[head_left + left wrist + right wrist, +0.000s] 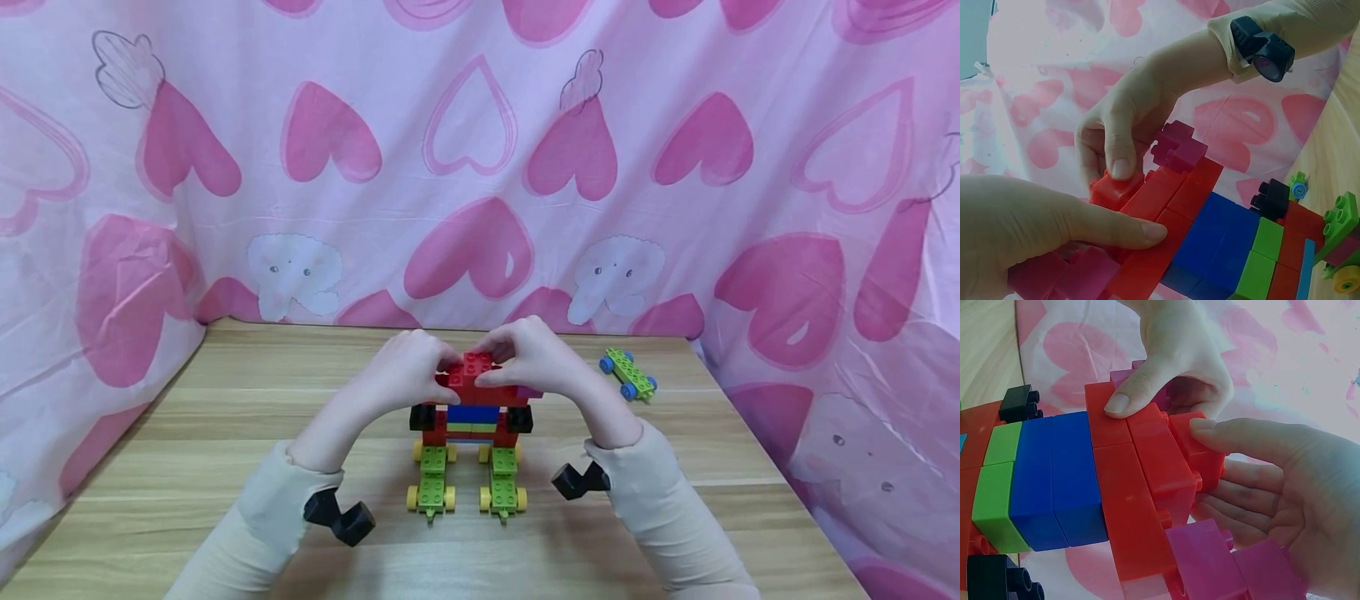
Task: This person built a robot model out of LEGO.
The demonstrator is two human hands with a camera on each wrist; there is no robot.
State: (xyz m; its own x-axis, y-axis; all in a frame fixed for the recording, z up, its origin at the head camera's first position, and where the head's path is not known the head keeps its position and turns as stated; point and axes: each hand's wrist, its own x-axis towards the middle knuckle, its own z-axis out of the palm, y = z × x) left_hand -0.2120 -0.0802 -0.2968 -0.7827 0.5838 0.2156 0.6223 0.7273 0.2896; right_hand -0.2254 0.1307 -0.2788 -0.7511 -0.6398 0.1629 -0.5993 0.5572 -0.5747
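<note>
A toy-brick figure (472, 413) stands upright, with a blue and green middle and rows of red bricks (1129, 506) above. My left hand (408, 368) grips the upper red rows, its thumb flat on their near face and its fingers behind. At the very top, my right hand (536, 357) pinches a short red brick (1194, 450) between thumb and fingers. That brick sits against the studs of the row below. Magenta bricks (1179, 150) stick out at both ends of the red rows. Black bricks (1017, 403) jut from the sides lower down.
Lime wheeled bases (431, 487) with yellow wheels stand under the figure. A lime wheeled base (628, 373) with blue wheels lies apart at the back right of the wooden table (247, 400). A pink heart-patterned curtain (472, 242) encloses the back and sides.
</note>
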